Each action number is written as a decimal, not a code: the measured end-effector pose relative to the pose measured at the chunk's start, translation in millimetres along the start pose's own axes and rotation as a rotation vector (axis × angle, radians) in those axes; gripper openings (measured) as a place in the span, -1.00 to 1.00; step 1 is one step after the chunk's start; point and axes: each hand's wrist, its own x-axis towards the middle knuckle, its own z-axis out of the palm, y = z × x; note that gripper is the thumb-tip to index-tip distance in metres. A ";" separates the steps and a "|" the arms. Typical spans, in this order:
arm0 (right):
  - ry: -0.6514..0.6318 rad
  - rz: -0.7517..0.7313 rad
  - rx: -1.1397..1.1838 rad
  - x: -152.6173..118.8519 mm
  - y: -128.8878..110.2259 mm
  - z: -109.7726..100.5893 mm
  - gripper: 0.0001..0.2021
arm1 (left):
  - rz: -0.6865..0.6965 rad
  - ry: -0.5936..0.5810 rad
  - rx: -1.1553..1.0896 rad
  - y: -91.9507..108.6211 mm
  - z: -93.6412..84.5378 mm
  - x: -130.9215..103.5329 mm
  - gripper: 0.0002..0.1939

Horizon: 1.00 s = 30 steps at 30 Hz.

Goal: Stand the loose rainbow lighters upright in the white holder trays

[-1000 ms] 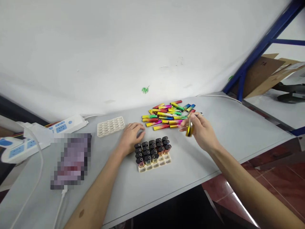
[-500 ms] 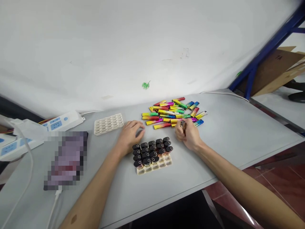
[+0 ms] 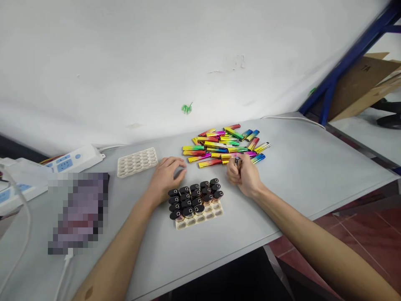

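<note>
My left hand (image 3: 167, 177) lies on the table with its fingers loosely curved and apart, holding nothing. It rests just behind a cream tray (image 3: 200, 220) in which several black-topped oval pieces (image 3: 196, 193) stand upright in rows; some slots at its front and right show no piece. My right hand (image 3: 243, 174) is closed around a small piece with a dark, shiny end (image 3: 237, 161) that sticks up by the thumb; the rest of it is hidden in the fist. Right behind this hand lies a loose pile of shiny two-coloured flat tubes (image 3: 216, 145).
A second cream tray (image 3: 138, 162) lies at the back left. Further left are a blurred-out phone-like object (image 3: 79, 213) with a white cable (image 3: 64, 267) and white power strips (image 3: 73, 161). A white wall (image 3: 156, 62) closes off the back; cardboard boxes (image 3: 354, 88) stand at far right.
The camera view has shifted slightly, moving everything a little left. More of the dark end shows above my right fist. My left hand stays in place beside the tray.
</note>
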 end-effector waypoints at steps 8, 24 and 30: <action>0.013 -0.008 -0.024 0.5 -0.4 2.1 -0.44 | -0.001 0.003 -0.008 0.6 -0.5 0.2 -0.85; 0.140 -0.441 -0.791 -1.9 14.5 -5.5 -0.64 | 0.006 -0.025 -0.033 3.9 -4.1 -0.4 -0.83; 0.230 -0.644 -0.883 -27.6 3.7 -8.4 -0.72 | 0.008 -0.026 -0.029 3.7 -3.7 -0.1 -0.83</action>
